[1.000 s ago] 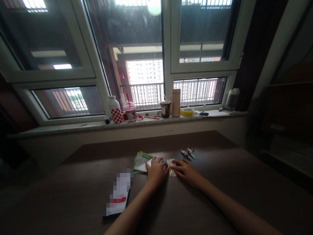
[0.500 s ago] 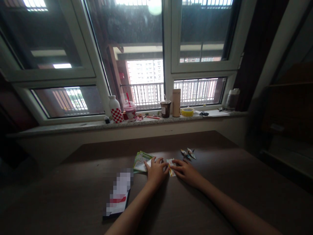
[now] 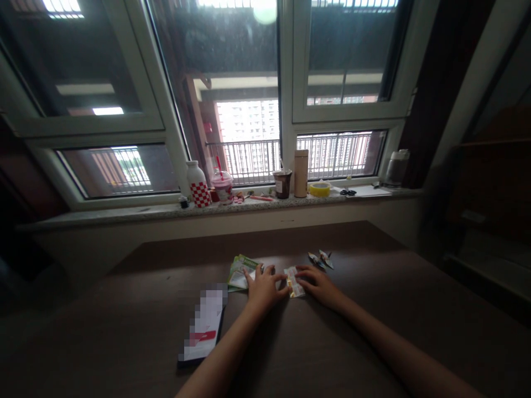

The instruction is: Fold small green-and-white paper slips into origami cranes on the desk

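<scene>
A small strip of printed paper (image 3: 295,287), whitish with yellow patches, lies on the table between my hands. My left hand (image 3: 264,290) holds its left edge with thumb and index finger, the other fingers spread over a fan of green and white printed sheets (image 3: 237,276). At the strip's right edge, the fingertips of my right hand (image 3: 321,287) rest on the paper; its thumb is hard to make out. Just beyond the right hand lie two small folded paper pieces (image 3: 321,260) with pointed ends.
A flat, partly blurred white and red item (image 3: 204,331) with a dark edge lies beside my left forearm on the brown table (image 3: 124,309). Along the windowsill stand a checkered bottle (image 3: 198,185), cups, a tan flask (image 3: 301,174), yellow tape (image 3: 319,190) and scissors (image 3: 348,192).
My hands have drawn slightly apart, and more of the paper strip shows between them. The fingers of my right hand have shifted to its right edge. The view has moved slightly.
</scene>
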Demonstrator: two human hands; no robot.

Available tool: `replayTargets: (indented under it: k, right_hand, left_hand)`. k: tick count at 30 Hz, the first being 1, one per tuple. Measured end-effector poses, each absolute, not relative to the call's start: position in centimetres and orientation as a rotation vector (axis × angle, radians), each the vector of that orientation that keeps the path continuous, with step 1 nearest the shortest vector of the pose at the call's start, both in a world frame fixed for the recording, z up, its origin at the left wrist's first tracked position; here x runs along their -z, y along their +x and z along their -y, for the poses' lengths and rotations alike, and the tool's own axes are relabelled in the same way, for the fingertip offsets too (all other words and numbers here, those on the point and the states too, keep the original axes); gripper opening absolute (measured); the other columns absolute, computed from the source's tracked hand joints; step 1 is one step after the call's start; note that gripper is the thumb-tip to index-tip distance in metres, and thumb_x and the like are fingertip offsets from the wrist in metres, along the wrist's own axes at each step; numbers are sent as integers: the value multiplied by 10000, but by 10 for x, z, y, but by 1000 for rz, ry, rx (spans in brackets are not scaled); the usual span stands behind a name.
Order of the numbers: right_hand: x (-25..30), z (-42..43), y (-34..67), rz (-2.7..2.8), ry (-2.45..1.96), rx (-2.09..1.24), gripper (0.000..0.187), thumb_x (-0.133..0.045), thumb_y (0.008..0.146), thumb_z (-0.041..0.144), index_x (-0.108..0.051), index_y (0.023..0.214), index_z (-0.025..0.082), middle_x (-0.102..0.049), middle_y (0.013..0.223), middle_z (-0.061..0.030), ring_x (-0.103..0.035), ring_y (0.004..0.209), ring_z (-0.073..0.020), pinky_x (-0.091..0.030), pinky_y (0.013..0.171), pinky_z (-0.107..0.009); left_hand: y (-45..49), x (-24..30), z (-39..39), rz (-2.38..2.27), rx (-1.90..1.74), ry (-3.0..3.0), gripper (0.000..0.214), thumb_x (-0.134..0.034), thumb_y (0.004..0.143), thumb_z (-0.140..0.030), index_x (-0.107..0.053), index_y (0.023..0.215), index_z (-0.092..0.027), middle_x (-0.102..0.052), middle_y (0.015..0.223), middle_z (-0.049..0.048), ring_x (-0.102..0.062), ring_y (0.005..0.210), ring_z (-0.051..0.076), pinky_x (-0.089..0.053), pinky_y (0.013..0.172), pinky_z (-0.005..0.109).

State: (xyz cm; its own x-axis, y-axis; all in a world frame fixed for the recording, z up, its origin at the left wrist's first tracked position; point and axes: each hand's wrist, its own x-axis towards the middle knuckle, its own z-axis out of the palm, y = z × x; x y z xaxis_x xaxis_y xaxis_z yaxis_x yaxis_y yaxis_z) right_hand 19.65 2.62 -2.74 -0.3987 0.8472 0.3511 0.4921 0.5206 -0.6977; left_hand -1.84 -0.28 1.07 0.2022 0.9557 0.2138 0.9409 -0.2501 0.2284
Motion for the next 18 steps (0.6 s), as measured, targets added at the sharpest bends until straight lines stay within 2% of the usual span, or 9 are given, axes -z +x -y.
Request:
replayTargets:
  k: [7,18]
  right_hand:
    - [21,-38,194,2065,-1197,-561,205,-581,882,248,-757,945,164,-684,1010,-115,-628,994,-230,-467,945,-368]
    - [24,-45,187,2048,-1315,-427,166,-628,854,242,-779,893,184,-668,937,-101,-608,909,-219,-467,858,-331]
  left_hand:
    - [-18,-11,1,-1918,-399,2386,404,-587,790,-658,-678,1143,-487,-547,1436,9,-322,1408,392,50,1073,788]
    - [-19,-9,1,-1943,-378,2408,398,-564,788,-681,-660,1141,-524,-552,1428,-13,-333,1399,394,10,1040,828]
